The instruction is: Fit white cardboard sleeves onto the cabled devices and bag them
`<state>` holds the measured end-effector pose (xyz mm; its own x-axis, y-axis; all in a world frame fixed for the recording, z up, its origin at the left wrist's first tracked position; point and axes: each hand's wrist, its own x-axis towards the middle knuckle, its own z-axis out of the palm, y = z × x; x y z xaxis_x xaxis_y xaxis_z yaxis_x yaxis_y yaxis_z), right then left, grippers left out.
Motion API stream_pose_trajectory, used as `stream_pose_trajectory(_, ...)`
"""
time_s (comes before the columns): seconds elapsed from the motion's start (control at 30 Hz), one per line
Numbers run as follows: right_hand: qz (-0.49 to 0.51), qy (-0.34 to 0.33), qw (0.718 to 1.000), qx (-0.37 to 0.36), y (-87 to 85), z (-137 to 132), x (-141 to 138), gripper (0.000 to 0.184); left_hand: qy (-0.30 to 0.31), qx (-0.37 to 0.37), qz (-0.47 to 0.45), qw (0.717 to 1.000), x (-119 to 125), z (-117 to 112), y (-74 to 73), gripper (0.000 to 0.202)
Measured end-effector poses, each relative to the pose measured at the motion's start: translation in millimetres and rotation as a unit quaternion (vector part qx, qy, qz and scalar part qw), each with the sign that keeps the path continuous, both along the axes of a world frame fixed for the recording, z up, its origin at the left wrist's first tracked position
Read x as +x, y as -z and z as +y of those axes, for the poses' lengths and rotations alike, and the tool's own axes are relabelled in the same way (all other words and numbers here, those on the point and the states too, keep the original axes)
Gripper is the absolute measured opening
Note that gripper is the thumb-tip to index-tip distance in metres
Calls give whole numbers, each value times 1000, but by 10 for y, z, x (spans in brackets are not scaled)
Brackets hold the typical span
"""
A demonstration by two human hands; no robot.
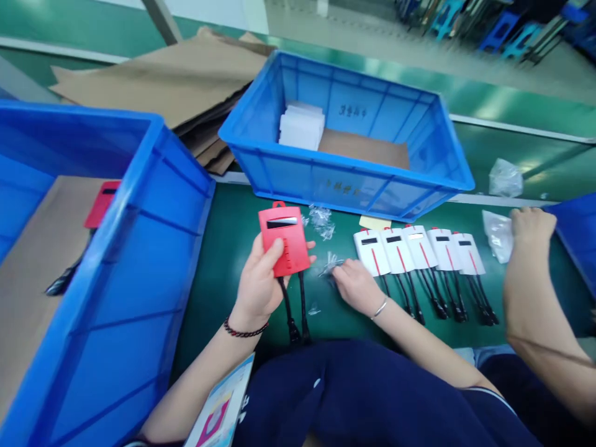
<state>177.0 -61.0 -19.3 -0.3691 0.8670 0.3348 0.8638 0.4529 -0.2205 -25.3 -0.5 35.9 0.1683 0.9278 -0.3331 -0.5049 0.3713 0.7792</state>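
Red device: your left hand (256, 279) grips this red device (298, 245) above the counter (218, 267), thumb across its front, fingers behind; its slotted face is turned up, probably so you can see it, and its black cables (287, 307) hang toward you.
Small clear pieces: your right hand (357, 285) has its fingers drawn together at the near small pieces (329, 266); you cannot tell from here whether one is pinched. Another loose pile (322, 222) lies just beyond, likely kept within short reach.
White devices: five in a row (420, 248) lie right of your right hand, cables toward you, perhaps spaced that way so the leads don't tangle.
Middle crate: the blue crate (344, 180) ahead of you contains a white stack (302, 127) at its left end and brown cardboard (367, 150) on its floor.
Left crate: the crate (125, 261) beside you has a cardboard liner (37, 248), seemingly for protection, with another red device (99, 210) and its dark cable on it.
Co-worker: to your right, a co-worker's hand (533, 226) is beside a clear plastic bag (498, 236); its grip is unclear.
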Motion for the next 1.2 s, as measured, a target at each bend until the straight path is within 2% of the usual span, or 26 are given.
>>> stream_pose_trajectory(0.1,6,21,1000,3,-2,-61,-36,23,-31,28,2,999,102,4,-66,42)
stream_pose_trajectory(0.17,118,28,992,-29,-123,-61,-45,26,-48,60,5,997,230,-58,-81,41)
stream_pose_trajectory(0.2,214,16,974,-70,-193,-54,-45,34,-52,81,7,995,302,-95,-89,42)
stream_pose_trajectory(0.23,323,-13,937,-130,-253,-44,-43,43,-43,107,15,993,373,-121,-105,42)
stream_pose_trajectory(0.27,425,-54,880,-205,-295,-34,-37,51,-18,140,33,989,439,-121,-137,44)
stream_pose_trajectory(0.33,561,-140,733,-357,-316,-21,-11,54,87,231,106,963,546,18,-274,43)
stream_pose_trajectory(0.37,600,-170,664,-413,-296,-22,9,51,147,283,158,934,585,179,-383,41)
stream_pose_trajectory(0.4,627,-184,611,-447,-265,-29,36,49,195,334,214,897,615,407,-512,37)
stream_pose_trajectory(0.43,648,-185,577,-462,-229,-43,67,47,226,380,267,856,639,697,-652,36)
stream_pose_trajectory(0.47,665,-178,561,-460,-194,-60,103,46,182,416,328,829,658,1038,-786,38)
stream_pose_trajectory(0.5,681,-167,559,-442,-164,-79,141,46,123,443,403,792,676,1410,-901,35)
stream_pose_trajectory(0.53,694,-153,565,-420,-143,-97,180,46,90,462,483,738,696,1792,-986,31)
stream_pose_trajectory(0.57,706,-139,573,-392,-131,-112,217,46,102,466,566,672,723,2161,-1036,31)
stream_pose_trajectory(0.6,719,-128,579,-362,-126,-122,252,45,139,451,647,599,758,2496,-1051,35)
stream_pose_trajectory(0.67,741,-119,581,-316,-128,-129,311,42,289,392,756,437,851,3010,-999,44)
stream_pose_trajectory(0.73,748,-127,578,-300,-137,-128,351,40,366,362,773,370,951,3304,-883,49)
stream_pose_trajectory(0.77,750,-132,576,-298,-142,-130,361,39,390,357,772,353,992,3383,-815,52)
stream_pose_trajectory(0.83,750,-128,581,-289,-158,-142,366,37,417,354,766,337,1046,3457,-680,61)
stream_pose_trajectory(0.97,747,-105,604,-257,-202,-200,345,29,453,338,757,327,1064,3455,-454,80)
stream_pose_trajectory(1.1,726,-90,641,-232,-218,-236,333,24,502,287,742,339,1047,3377,-314,59)
stream_pose_trajectory(1.2,711,-58,672,-200,-198,-232,328,26,515,265,730,361,1024,3335,-352,50)
